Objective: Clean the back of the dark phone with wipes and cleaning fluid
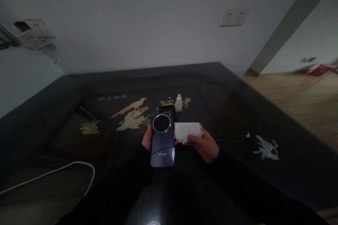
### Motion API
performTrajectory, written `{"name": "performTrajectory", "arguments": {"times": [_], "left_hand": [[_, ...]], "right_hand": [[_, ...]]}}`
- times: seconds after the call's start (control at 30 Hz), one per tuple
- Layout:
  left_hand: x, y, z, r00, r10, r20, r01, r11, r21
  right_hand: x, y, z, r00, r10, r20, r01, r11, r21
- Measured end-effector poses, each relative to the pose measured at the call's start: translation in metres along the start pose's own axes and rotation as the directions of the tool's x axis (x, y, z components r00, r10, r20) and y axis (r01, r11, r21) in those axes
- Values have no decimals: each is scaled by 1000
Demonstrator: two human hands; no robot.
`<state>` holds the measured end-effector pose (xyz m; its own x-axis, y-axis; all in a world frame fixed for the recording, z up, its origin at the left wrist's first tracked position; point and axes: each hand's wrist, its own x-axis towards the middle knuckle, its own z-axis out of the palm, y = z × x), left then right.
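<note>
A dark blue smartphone (162,144) is held up with its back towards me, the round camera ring at the top. My left hand (146,139) is closed round it, mostly hidden behind the phone. In my right hand (204,147) is a folded white tissue (188,130), pinched by the thumb in front, just right of the phone. Behind the phone's upper end lies a black object (167,108), partly covered, whose kind I cannot make out. A small white dropper bottle (179,103) stands upright beyond the tissue.
The dark glossy table (211,95) has a bird-and-flower picture (134,112) on its top. Torn white scraps (266,148) lie at the right. A white cable (79,162) curves along the left. A wall with sockets (233,17) stands behind.
</note>
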<state>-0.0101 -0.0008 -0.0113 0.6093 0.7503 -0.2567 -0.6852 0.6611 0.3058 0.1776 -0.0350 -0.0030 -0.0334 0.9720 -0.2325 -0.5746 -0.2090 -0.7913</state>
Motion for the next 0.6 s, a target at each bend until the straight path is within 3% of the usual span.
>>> {"name": "performTrajectory", "arguments": {"times": [0.27, 0.6], "left_hand": [[-4, 4, -3, 994, 25, 105, -23, 1000, -17], [-25, 8, 10, 999, 41, 20, -42, 998, 51]], "right_hand": [[4, 1, -3, 996, -35, -83, 25, 993, -111], [14, -1, -13, 979, -117, -166, 93, 985, -145]]}}
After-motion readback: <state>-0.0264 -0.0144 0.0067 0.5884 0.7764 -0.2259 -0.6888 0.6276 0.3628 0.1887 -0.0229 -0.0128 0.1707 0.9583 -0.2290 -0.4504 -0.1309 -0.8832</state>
